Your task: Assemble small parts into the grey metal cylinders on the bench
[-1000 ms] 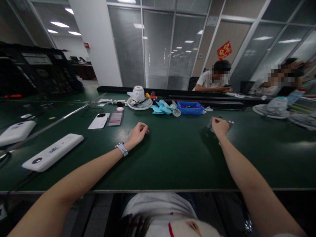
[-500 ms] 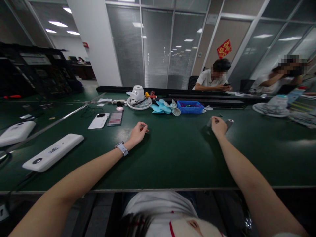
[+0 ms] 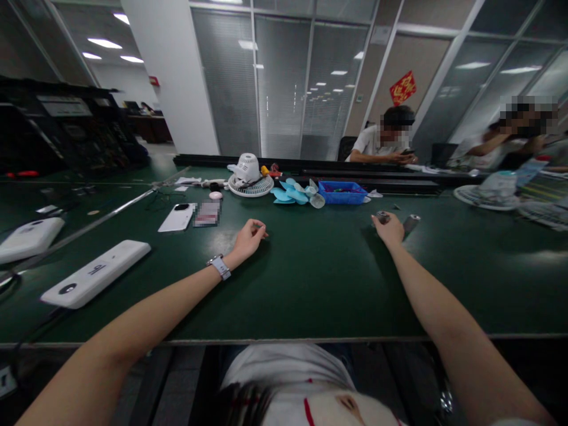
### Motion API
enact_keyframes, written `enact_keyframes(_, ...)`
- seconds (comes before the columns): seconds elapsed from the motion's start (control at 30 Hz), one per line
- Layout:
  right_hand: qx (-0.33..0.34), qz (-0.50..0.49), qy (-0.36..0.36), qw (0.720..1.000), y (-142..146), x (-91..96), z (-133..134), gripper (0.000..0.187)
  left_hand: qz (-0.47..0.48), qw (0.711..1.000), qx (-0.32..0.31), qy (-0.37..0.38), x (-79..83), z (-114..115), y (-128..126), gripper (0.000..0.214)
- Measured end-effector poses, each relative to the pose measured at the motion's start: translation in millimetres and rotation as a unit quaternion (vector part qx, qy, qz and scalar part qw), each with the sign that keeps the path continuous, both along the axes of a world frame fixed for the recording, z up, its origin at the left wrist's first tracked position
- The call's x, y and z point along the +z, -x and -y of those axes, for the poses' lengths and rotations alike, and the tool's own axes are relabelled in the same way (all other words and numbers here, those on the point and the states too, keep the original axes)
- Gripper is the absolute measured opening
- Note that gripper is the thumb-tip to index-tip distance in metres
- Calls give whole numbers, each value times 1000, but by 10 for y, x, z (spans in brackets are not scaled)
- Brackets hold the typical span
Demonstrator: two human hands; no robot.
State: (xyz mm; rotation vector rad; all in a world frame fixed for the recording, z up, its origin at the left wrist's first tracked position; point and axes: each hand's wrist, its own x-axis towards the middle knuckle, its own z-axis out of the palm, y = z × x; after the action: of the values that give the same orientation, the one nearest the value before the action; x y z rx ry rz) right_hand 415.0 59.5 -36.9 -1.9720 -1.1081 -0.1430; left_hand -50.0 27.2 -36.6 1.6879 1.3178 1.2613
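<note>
My right hand point(image 3: 389, 228) is closed around a small grey cylinder point(image 3: 382, 217), with the thumb on its left side. Only the cylinder's top shows above my fingers. A second grey cylinder point(image 3: 412, 223) stands just right of that hand, leaning in the picture. My left hand point(image 3: 251, 236) rests on the dark green table point(image 3: 310, 278), its fingers loosely curled and partly apart, and no object shows in it. Nearest to it, up and to the left, lie a white phone point(image 3: 176, 218) and a blurred-out flat item point(image 3: 206, 213).
Behind my hands are a white fan part point(image 3: 248, 171), light blue fan blades point(image 3: 293, 192) and a blue bin point(image 3: 341, 193) with small parts. A long white device point(image 3: 95, 273) lies at left. More fan parts point(image 3: 492, 189) sit at right. A person point(image 3: 384, 145) sits across the table.
My right hand has turned and shifted slightly left and down, and the grey cylinder in its grip now shows more plainly. The left hand stays where it was.
</note>
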Motion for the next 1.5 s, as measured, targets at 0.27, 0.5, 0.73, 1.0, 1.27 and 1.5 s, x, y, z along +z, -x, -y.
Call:
enact_keyframes(0.27,220,-57,-58,972,1068,159,84,48,-37,998,-21,-50,81,127,-56,28)
enact_keyframes(0.5,518,-65,-27,853,2288,125,526,39,-63,987,-90,-118,320,463,-294,31)
enact_keyframes(0.73,529,-49,-6,847,2372,105,689,35,-50,990,-89,-98,410,452,-436,32)
enact_keyframes(1.0,494,-13,0,869,2386,86,683,39,-95,986,-74,-113,472,346,-510,32)
enact_keyframes(1.27,504,-28,5,863,2370,85,676,40,-68,983,0,-171,474,369,-551,24)
enact_keyframes(1.5,518,-56,4,854,2395,72,707,46,-89,989,-14,-113,235,237,-213,40)
